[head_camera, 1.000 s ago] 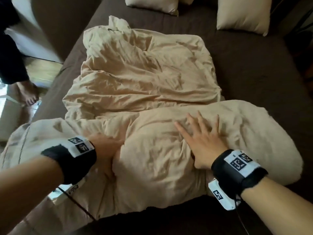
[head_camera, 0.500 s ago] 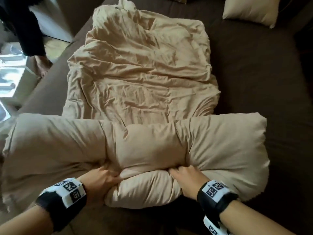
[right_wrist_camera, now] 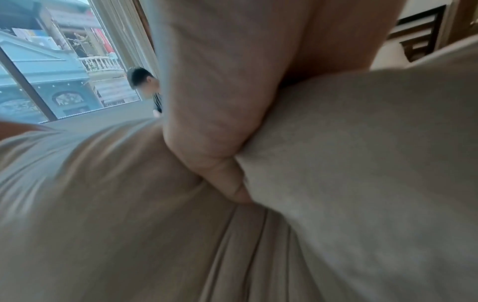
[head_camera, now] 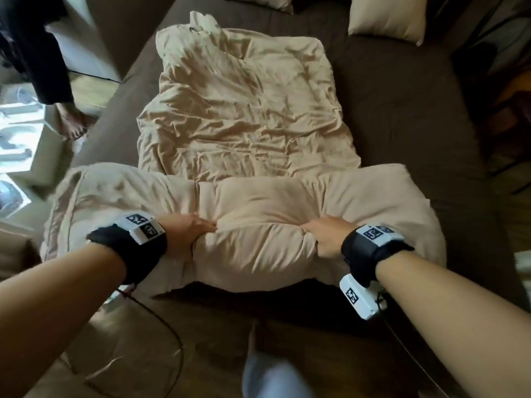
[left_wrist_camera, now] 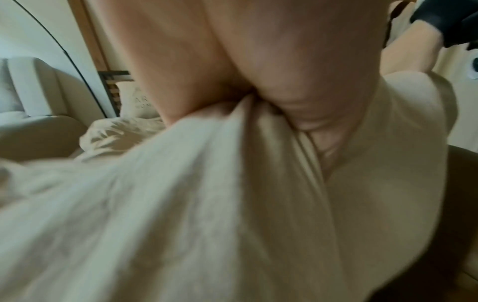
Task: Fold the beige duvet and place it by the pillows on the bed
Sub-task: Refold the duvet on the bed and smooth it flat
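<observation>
The beige duvet [head_camera: 244, 116] lies lengthwise on the dark brown bed [head_camera: 402, 124], its near end doubled into a thick roll [head_camera: 258, 214] across the foot. My left hand [head_camera: 195, 234] grips a bunch of this roll left of centre, fingers buried in the fabric. My right hand [head_camera: 316, 237] grips it right of centre. The left wrist view shows my left hand [left_wrist_camera: 258, 102] clenched on gathered duvet cloth [left_wrist_camera: 181, 204]. In the right wrist view my right hand [right_wrist_camera: 222, 163] pinches a fold of duvet [right_wrist_camera: 336, 163]. Two beige pillows [head_camera: 388, 15] sit at the head.
Another person's bare foot [head_camera: 71, 122] and dark clothing [head_camera: 37, 53] stand on the floor left of the bed. A black cable [head_camera: 161, 326] trails from my left wrist over the foot of the bed. Bare brown sheet [head_camera: 416, 110] lies right of the duvet.
Both hands went from lying flat on the roll to gripping its near edge. The roll now sits slightly further up the bed, puffed between my hands.
</observation>
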Tool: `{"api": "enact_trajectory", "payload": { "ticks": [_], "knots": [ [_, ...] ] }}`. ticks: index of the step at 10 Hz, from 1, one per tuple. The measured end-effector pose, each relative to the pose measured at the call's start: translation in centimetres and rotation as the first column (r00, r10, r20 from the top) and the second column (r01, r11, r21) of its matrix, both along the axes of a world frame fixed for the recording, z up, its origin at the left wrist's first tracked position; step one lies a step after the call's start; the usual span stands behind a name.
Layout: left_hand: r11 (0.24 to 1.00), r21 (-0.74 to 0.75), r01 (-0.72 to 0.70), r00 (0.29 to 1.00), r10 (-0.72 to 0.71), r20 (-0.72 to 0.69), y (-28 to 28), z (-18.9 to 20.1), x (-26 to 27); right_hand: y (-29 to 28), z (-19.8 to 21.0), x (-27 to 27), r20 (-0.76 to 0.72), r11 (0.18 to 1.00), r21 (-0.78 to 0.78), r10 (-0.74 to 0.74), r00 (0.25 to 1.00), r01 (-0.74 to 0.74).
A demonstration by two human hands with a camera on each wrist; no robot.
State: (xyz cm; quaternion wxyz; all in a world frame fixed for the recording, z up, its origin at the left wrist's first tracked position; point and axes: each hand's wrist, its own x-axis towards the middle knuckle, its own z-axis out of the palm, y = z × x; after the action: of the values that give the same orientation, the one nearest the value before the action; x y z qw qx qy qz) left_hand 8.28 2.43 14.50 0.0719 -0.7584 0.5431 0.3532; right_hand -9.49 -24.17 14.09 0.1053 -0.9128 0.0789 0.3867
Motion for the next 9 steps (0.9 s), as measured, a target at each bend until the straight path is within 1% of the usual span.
{"api": "enact_trajectory", "payload": {
  "ticks": [1, 2, 3, 4, 5, 6, 7, 8, 9],
  "knots": [
    [0.993, 0.072, -0.096, 0.994, 0.092, 0.055, -2.4, 1.4, 3.7, -2.2, 0.4, 4.5, -0.009, 1.000, -0.017, 0.023, 1.000, -0.023],
    [0.962, 0.218, -0.166, 0.986, 0.159, 0.046, -6.7, 1.4, 9.0, -6.1, -0.3, 9.4, -0.052, 1.000, 0.023, 0.012, 0.999, -0.011],
    [0.943, 0.267, -0.198, 0.980, 0.194, 0.042, -9.5, 1.3, 13.1, -9.2, -0.7, 13.8, -0.080, 0.996, -0.006, -0.089, 0.993, 0.088],
    [0.933, 0.347, -0.097, 0.994, 0.109, -0.015, -12.6, 1.8, 17.7, -11.3, 0.4, 17.7, -0.188, 0.989, 0.067, -0.118, 0.975, 0.133],
    [0.928, 0.361, -0.093, 0.993, 0.111, -0.031, -14.4, 2.7, 20.9, -14.0, 2.0, 21.6, -0.171, 0.986, 0.113, -0.102, 0.980, 0.122],
    [0.965, 0.206, -0.163, 0.968, 0.116, 0.222, -17.9, 2.6, 26.3, -16.8, 3.2, 27.8, 0.104, 0.981, -0.006, -0.191, 0.976, 0.193],
    [0.984, 0.094, -0.154, 0.923, 0.109, 0.369, -19.5, 1.7, 29.1, -16.8, 2.5, 30.0, 0.319, 0.954, -0.162, -0.192, 0.928, 0.253],
    [0.990, 0.039, -0.133, 0.905, 0.106, 0.411, -19.9, -0.2, 32.4, -11.0, 1.7, 28.6, 0.472, 0.951, -0.033, -0.257, 0.843, 0.308],
    [0.990, -0.001, -0.139, 0.900, 0.127, 0.417, -19.6, -1.4, 34.9, -6.6, 0.0, 27.3, 0.429, 0.971, -0.004, -0.214, 0.878, 0.238]
  ]
}}
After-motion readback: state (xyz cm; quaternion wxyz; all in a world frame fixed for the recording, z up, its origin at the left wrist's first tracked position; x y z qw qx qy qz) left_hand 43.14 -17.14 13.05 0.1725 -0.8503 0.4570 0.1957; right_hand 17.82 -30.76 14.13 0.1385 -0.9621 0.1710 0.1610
